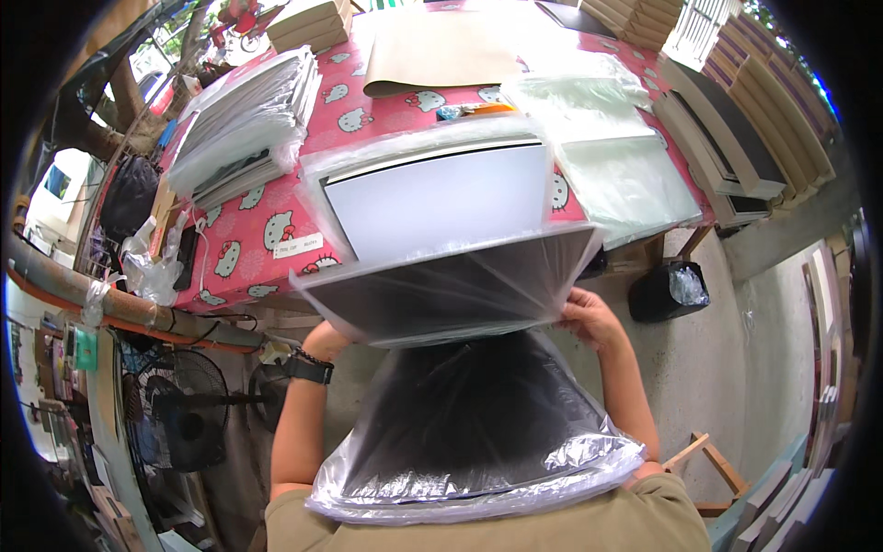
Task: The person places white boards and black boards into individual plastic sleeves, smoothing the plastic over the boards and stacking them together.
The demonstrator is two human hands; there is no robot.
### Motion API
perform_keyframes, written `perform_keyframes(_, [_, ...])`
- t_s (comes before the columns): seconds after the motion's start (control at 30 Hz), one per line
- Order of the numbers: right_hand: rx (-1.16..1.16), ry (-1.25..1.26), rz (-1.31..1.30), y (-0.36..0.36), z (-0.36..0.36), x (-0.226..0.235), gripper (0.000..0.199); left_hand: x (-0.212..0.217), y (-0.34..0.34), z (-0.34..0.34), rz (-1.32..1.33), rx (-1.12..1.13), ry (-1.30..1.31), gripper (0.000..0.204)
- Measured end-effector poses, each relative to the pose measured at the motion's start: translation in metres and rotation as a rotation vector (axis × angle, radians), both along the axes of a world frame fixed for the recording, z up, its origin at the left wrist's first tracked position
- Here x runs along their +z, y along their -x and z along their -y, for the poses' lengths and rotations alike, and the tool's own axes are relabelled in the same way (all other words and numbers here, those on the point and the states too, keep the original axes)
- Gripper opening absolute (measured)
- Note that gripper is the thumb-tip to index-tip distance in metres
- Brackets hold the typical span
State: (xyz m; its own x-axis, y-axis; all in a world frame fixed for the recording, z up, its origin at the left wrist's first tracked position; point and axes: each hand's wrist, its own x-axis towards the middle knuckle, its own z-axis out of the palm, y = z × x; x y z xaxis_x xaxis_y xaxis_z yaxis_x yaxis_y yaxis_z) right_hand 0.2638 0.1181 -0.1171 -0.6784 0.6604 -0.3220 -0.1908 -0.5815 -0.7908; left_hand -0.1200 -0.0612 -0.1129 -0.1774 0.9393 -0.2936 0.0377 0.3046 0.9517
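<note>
Plastic film wraps the dark flat panel (441,299) that the person holds level in front of the chest, just off the near edge of the worktop (276,230) with the pink cartoon cloth. The right hand (589,317) is closed on the panel's right corner, pinching the clear bag there. The left hand (324,342) is under the left corner, mostly hidden, so I cannot tell how it grips. A second bagged dark sheet (469,432) leans against the body, below the panel. Beyond the panel, a white board (441,198) in a bag lies on the worktop. I think it is good to keep both corners at the same height and pull the film smooth, so the panel does not slide out.
</note>
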Motion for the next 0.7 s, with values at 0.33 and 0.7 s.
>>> perform_keyframes(0.33, [-0.153,-0.257,0.492,0.020,0.032,-0.114,0.020,-0.143,-0.061,0.042,-0.059,0.495,0.090,0.033])
perform_keyframes(0.7, [-0.244,-0.734,0.530,0.022,0.039,-0.113,0.018,-0.148,-0.049,0.051,-0.587,0.421,-0.085,0.036])
